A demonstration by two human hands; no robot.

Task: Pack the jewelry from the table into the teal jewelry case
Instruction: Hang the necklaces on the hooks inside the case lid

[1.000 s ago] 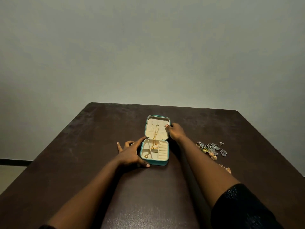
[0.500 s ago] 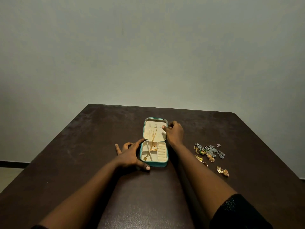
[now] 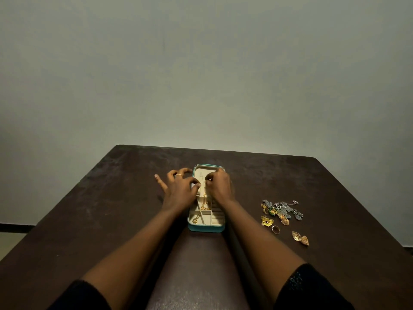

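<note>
While the 2 hands curl over the open teal jewelry case (image 3: 206,228), the right hand (image 3: 220,186) pinches the gold chain (image 3: 204,195) between them. Whether the left hand (image 3: 181,189) grips anything is unclear. Loose jewelry (image 3: 282,211) lies well right of the right hand.

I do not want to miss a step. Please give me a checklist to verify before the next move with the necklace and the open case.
1. Teal case open, lid up: ok.
2. Gold necklace hooked in the lid: cannot tell, fingers cover its top.
3. Right hand pinches the necklace near its top: ok.
4. Left hand steadies the lid: cannot tell.
5. Loose jewelry pile, ring and leaf earrings packed: not ok, all lie on the table.
</note>
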